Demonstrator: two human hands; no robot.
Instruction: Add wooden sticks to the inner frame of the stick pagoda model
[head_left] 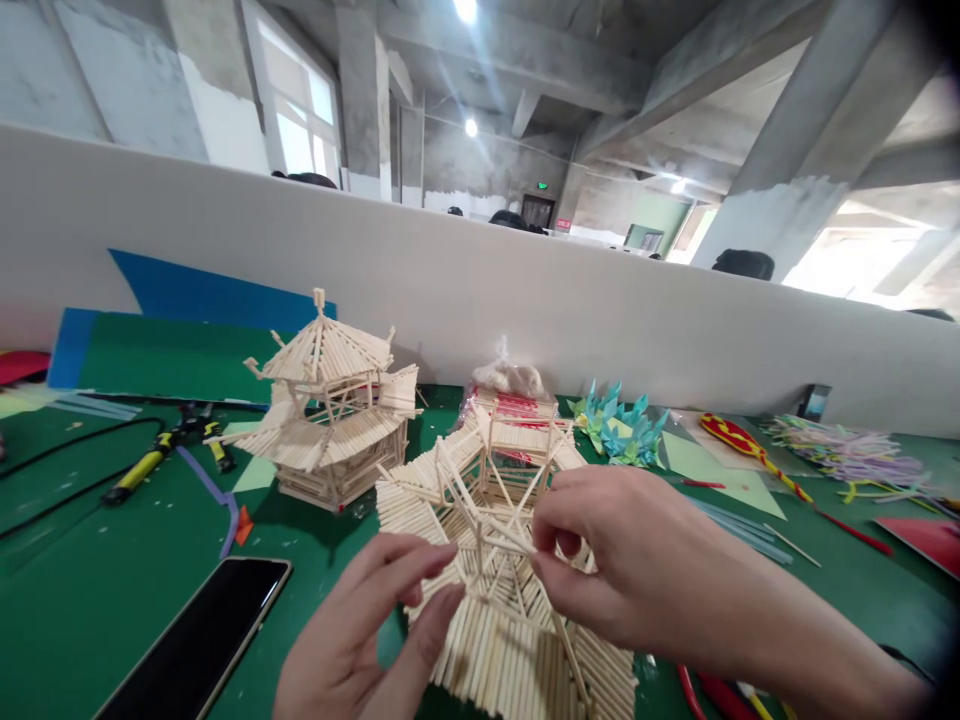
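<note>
In front of me stands a partly built pavilion model of thin wooden sticks [487,640], its slatted lower roof spread around an open upper frame. My right hand [607,550] reaches over its right side, thumb and finger pinched on a wooden stick [506,538] at the upper frame. Thumb and forefinger apart, my left hand [375,630] hovers at the model's front left side with nothing visible between them. Behind and to the left is a fuller two-tiered stick pavilion [330,410] with a pointed roof.
A phone [199,640] lies at front left, with yellow-black pliers [139,465] behind it. Teal folded-paper flowers [621,425], a tied plastic bag [510,378] and paper strips [847,450] sit along the back. A white partition [450,290] bounds the green table.
</note>
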